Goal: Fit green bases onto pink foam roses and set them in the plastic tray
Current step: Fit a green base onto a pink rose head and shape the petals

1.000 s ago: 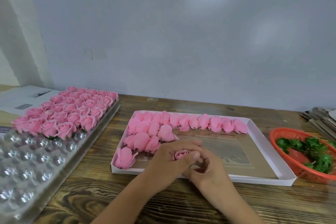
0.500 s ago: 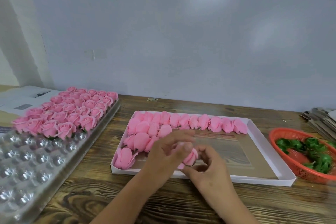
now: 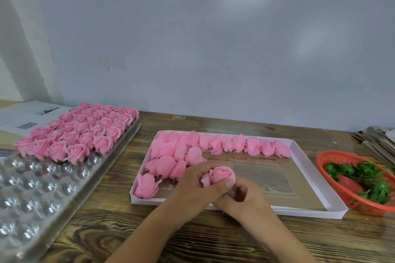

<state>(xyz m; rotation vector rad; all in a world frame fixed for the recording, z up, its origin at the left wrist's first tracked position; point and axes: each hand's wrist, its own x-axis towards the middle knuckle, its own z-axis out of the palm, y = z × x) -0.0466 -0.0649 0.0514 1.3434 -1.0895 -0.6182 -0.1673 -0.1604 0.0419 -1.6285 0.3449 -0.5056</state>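
Observation:
My left hand [image 3: 197, 188] grips a pink foam rose [image 3: 220, 175] upright over the near edge of the white box [image 3: 299, 212], bloom facing up. My right hand [image 3: 243, 198] sits just under and right of it, fingers curled at the rose's underside; what they hold is hidden. Loose pink roses [image 3: 171, 156] lie in the box's left part and along its back. The clear plastic tray [image 3: 32, 188] at the left carries several finished roses [image 3: 85, 130] in its far half. Green bases [image 3: 372, 179] fill the orange basket [image 3: 333, 158] at the right.
A wooden table [image 3: 192, 239] carries everything, with a white wall close behind. Printed papers [image 3: 23, 117] lie at the far left, and a stack of flat cardboard [image 3: 378, 141] sits at the far right behind the basket.
The rose in my left hand has turned from lying sideways to upright with its bloom up. Both hands stayed together over the box's near edge.

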